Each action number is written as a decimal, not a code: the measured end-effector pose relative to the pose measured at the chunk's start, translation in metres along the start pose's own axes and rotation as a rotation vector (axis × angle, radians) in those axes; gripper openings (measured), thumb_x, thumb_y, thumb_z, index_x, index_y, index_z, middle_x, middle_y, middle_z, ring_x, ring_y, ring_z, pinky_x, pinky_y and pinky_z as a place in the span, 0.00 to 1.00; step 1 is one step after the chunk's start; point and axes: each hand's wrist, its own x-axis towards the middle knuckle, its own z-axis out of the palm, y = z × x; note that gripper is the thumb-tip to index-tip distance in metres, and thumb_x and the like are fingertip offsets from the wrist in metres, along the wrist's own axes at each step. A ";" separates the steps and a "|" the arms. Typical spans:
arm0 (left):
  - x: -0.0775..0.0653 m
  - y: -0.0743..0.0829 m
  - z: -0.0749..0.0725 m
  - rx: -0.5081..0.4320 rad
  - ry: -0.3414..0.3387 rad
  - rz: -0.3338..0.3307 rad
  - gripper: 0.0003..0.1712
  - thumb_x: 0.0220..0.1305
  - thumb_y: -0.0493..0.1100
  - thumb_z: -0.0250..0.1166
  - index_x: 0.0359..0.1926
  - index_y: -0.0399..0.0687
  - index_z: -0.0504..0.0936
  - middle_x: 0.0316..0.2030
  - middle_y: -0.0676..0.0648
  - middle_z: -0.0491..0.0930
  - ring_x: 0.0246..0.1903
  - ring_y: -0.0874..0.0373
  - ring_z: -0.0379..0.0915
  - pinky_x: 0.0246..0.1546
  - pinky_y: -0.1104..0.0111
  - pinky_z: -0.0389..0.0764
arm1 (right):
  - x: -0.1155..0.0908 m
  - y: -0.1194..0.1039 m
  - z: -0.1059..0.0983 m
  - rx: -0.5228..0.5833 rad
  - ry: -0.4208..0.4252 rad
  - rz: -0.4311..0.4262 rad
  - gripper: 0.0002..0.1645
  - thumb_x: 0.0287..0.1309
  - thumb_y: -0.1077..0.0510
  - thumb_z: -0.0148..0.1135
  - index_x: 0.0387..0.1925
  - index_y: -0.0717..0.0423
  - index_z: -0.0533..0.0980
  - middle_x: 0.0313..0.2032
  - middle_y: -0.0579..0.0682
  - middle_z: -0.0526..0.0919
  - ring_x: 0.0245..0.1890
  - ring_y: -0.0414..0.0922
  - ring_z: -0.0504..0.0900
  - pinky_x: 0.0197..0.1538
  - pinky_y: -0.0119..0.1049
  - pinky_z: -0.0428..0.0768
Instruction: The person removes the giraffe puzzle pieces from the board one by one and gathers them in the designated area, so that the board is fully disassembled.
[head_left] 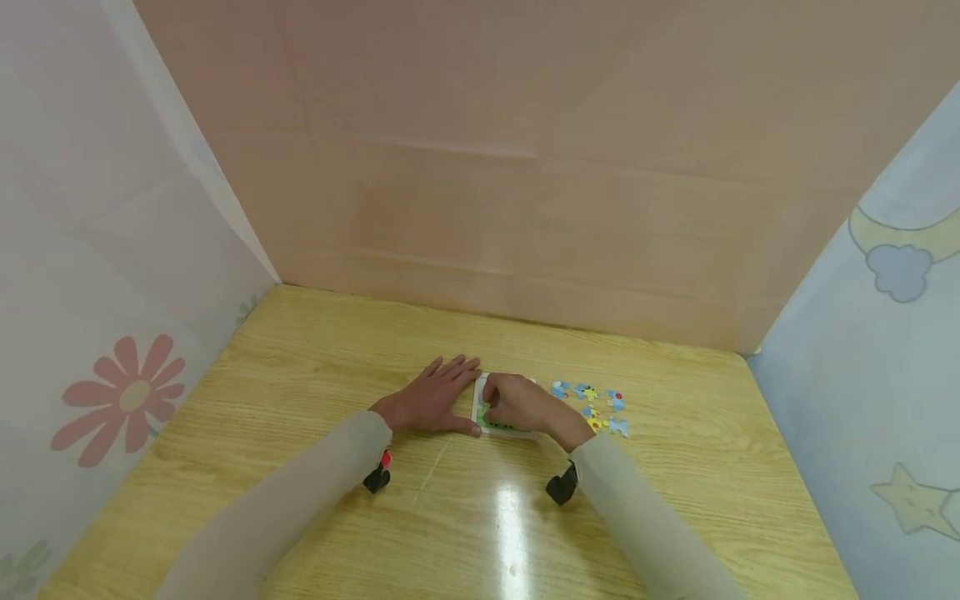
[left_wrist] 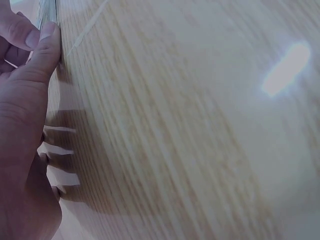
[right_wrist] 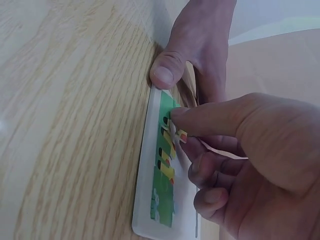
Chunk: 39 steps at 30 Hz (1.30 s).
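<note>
A white-rimmed puzzle tray (right_wrist: 145, 220) lies flat on the wooden table, with joined pieces (right_wrist: 164, 185) in green and yellow along its near side. My left hand (head_left: 435, 400) rests at the tray's left end, fingers spread and straight; its thumb (right_wrist: 167, 70) presses on the near corner. Above the tray, my right hand (head_left: 517, 402) pinches a small puzzle piece (right_wrist: 183, 135) between thumb and index finger, low against the joined ones. Its other fingers are curled. Part of the tray is hidden under this hand in the head view.
Several loose puzzle pieces (head_left: 617, 400), blue and yellow, lie on the table to the right of the tray, partly behind the right wrist. A brown backdrop (head_left: 525, 208) closes off the table's far edge. Printed panels (head_left: 885, 400) stand on either side.
</note>
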 end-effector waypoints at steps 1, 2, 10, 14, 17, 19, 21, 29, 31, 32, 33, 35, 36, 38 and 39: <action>0.000 0.000 0.000 0.003 -0.001 0.001 0.61 0.66 0.77 0.64 0.86 0.49 0.53 0.88 0.46 0.45 0.88 0.44 0.37 0.86 0.39 0.40 | -0.001 0.000 0.000 0.008 -0.002 -0.005 0.12 0.70 0.59 0.70 0.51 0.56 0.80 0.46 0.49 0.87 0.42 0.42 0.85 0.51 0.43 0.86; 0.000 0.001 -0.001 0.005 -0.003 0.001 0.61 0.67 0.77 0.64 0.86 0.49 0.53 0.88 0.46 0.45 0.88 0.44 0.37 0.86 0.39 0.39 | -0.002 0.000 -0.001 0.015 -0.005 -0.011 0.12 0.70 0.59 0.70 0.52 0.56 0.79 0.46 0.49 0.87 0.42 0.41 0.85 0.50 0.42 0.85; -0.002 0.004 -0.005 -0.009 0.003 0.008 0.60 0.68 0.74 0.65 0.85 0.45 0.54 0.87 0.44 0.47 0.87 0.42 0.38 0.86 0.39 0.41 | -0.005 0.003 -0.005 0.072 -0.018 -0.040 0.07 0.74 0.61 0.64 0.50 0.55 0.80 0.44 0.49 0.87 0.39 0.40 0.83 0.45 0.38 0.83; -0.003 0.005 -0.005 -0.015 0.008 0.004 0.60 0.67 0.74 0.66 0.85 0.45 0.55 0.87 0.43 0.48 0.87 0.41 0.39 0.86 0.38 0.41 | -0.006 0.005 -0.009 0.095 -0.013 -0.036 0.06 0.77 0.60 0.60 0.50 0.53 0.81 0.43 0.48 0.86 0.37 0.41 0.82 0.43 0.36 0.81; -0.003 0.005 -0.005 -0.013 0.010 0.001 0.60 0.67 0.74 0.66 0.85 0.45 0.55 0.87 0.43 0.48 0.87 0.41 0.40 0.86 0.38 0.42 | -0.008 0.005 -0.013 0.117 -0.013 -0.031 0.06 0.78 0.59 0.59 0.50 0.54 0.80 0.43 0.49 0.86 0.37 0.43 0.84 0.42 0.35 0.81; -0.002 0.006 -0.005 -0.004 -0.001 -0.005 0.61 0.67 0.76 0.65 0.85 0.47 0.54 0.87 0.45 0.47 0.87 0.42 0.38 0.86 0.39 0.41 | -0.010 0.005 -0.015 0.132 -0.015 -0.027 0.06 0.78 0.59 0.59 0.50 0.54 0.80 0.43 0.49 0.86 0.37 0.44 0.85 0.41 0.35 0.81; -0.002 0.006 -0.005 0.003 -0.010 -0.012 0.62 0.66 0.77 0.64 0.86 0.48 0.53 0.87 0.46 0.46 0.88 0.43 0.37 0.86 0.40 0.40 | -0.012 0.005 -0.017 0.146 -0.014 -0.021 0.06 0.78 0.59 0.59 0.50 0.54 0.80 0.43 0.50 0.86 0.37 0.44 0.85 0.41 0.35 0.81; 0.001 0.003 -0.002 0.008 -0.012 -0.029 0.62 0.65 0.78 0.65 0.86 0.50 0.54 0.88 0.48 0.46 0.88 0.45 0.37 0.87 0.41 0.39 | -0.023 0.013 -0.026 0.125 0.034 0.004 0.05 0.77 0.60 0.60 0.48 0.55 0.80 0.41 0.50 0.84 0.33 0.41 0.77 0.38 0.34 0.78; 0.001 0.002 -0.001 0.015 -0.012 -0.031 0.62 0.65 0.78 0.64 0.86 0.50 0.54 0.88 0.48 0.45 0.88 0.45 0.37 0.87 0.41 0.40 | -0.026 0.016 -0.028 0.121 0.048 0.012 0.05 0.77 0.60 0.60 0.47 0.55 0.80 0.41 0.50 0.84 0.34 0.41 0.76 0.39 0.34 0.77; 0.001 0.002 -0.001 0.016 -0.010 -0.032 0.62 0.65 0.78 0.65 0.86 0.50 0.54 0.88 0.48 0.46 0.88 0.45 0.37 0.87 0.41 0.40 | -0.028 0.017 -0.030 0.118 0.055 0.012 0.05 0.77 0.60 0.60 0.47 0.56 0.80 0.41 0.50 0.84 0.34 0.42 0.76 0.39 0.34 0.77; 0.001 0.001 0.000 0.019 -0.008 -0.035 0.62 0.65 0.78 0.64 0.86 0.50 0.54 0.88 0.48 0.46 0.88 0.45 0.38 0.87 0.41 0.40 | -0.030 0.018 -0.031 0.118 0.061 0.016 0.05 0.77 0.60 0.60 0.47 0.56 0.80 0.41 0.50 0.84 0.35 0.42 0.76 0.39 0.34 0.76; 0.002 0.001 0.001 0.019 -0.009 -0.037 0.62 0.64 0.78 0.64 0.86 0.50 0.54 0.88 0.48 0.46 0.88 0.45 0.38 0.87 0.41 0.40 | -0.034 0.022 -0.033 0.119 0.071 0.022 0.05 0.77 0.60 0.60 0.47 0.56 0.80 0.41 0.50 0.84 0.34 0.42 0.75 0.38 0.34 0.76; 0.002 0.000 0.001 0.021 -0.009 -0.038 0.62 0.64 0.78 0.64 0.86 0.51 0.54 0.88 0.48 0.46 0.88 0.45 0.38 0.87 0.41 0.40 | -0.036 0.024 -0.034 0.123 0.076 0.028 0.04 0.76 0.60 0.61 0.46 0.56 0.80 0.41 0.50 0.84 0.34 0.42 0.75 0.37 0.33 0.76; 0.003 -0.001 0.002 0.023 -0.008 -0.040 0.62 0.64 0.79 0.64 0.86 0.51 0.54 0.88 0.48 0.46 0.88 0.45 0.38 0.87 0.41 0.40 | -0.040 0.029 -0.036 0.133 0.082 0.039 0.04 0.76 0.60 0.61 0.46 0.56 0.80 0.41 0.51 0.84 0.32 0.42 0.75 0.35 0.33 0.76; 0.003 -0.001 0.003 0.024 -0.009 -0.040 0.62 0.64 0.79 0.64 0.86 0.51 0.54 0.88 0.49 0.45 0.88 0.46 0.38 0.87 0.42 0.40 | -0.043 0.031 -0.037 0.138 0.085 0.044 0.04 0.76 0.60 0.61 0.46 0.56 0.80 0.41 0.51 0.84 0.32 0.42 0.75 0.34 0.33 0.76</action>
